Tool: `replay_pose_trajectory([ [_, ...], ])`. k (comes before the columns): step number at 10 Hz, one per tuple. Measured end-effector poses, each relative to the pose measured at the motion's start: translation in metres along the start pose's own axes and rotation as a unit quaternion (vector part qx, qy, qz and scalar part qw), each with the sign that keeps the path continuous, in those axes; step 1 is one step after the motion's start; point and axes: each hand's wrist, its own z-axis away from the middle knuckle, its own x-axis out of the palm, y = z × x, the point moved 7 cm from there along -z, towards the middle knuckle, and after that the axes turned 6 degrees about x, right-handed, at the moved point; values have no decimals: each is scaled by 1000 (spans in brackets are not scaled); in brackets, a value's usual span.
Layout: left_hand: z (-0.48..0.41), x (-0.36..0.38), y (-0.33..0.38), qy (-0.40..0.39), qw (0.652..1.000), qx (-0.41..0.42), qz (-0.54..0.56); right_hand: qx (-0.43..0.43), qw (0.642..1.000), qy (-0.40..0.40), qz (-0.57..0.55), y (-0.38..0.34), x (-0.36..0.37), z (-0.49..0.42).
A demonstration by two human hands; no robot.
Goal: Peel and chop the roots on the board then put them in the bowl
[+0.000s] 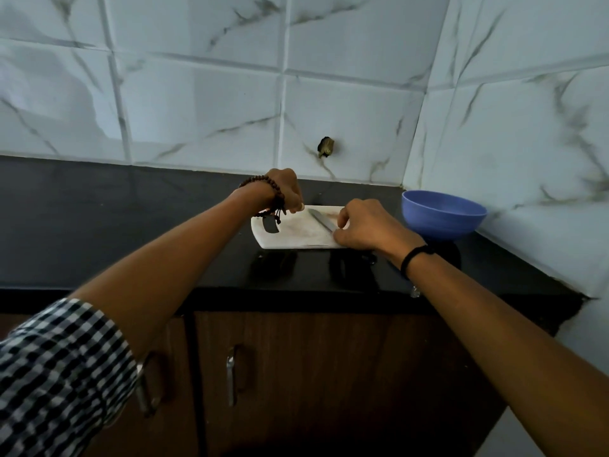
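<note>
Two bare forearms reach from the frame's lower corners to a white rectangular plastic cutting board (296, 234) at centre on a black countertop (131, 225). The right hand (372, 225) grasps a silver-bladed knife (321, 220), its blade slanted on the board. The left hand (285, 189) curls knuckles-up over the board's far edge, and whether it holds anything cannot be told; a round blue bowl (443, 214) stands just right of the board.
</note>
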Motion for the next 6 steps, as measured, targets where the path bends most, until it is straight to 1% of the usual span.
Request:
replay_pose_trajectory([
  [1, 0, -3, -2, 6, 1000, 5, -2, -3, 1000, 16, 4, 2, 5, -3],
  [3, -2, 0, 2, 3, 1000, 18, -9, 65, 997, 37, 32, 42, -6, -1],
  [4, -5, 9, 3, 1, 1000, 23, -13, 77, 995, 24, 50, 55, -9, -3],
  [5, -9, 11, 4, 1, 1000, 27, -3, 49, 996, 56, 56, 44, -20, -8],
  [6, -23, 10, 9, 9, 999, 29, 15, 24, 996, 80, 27, 18, -25, -31],
])
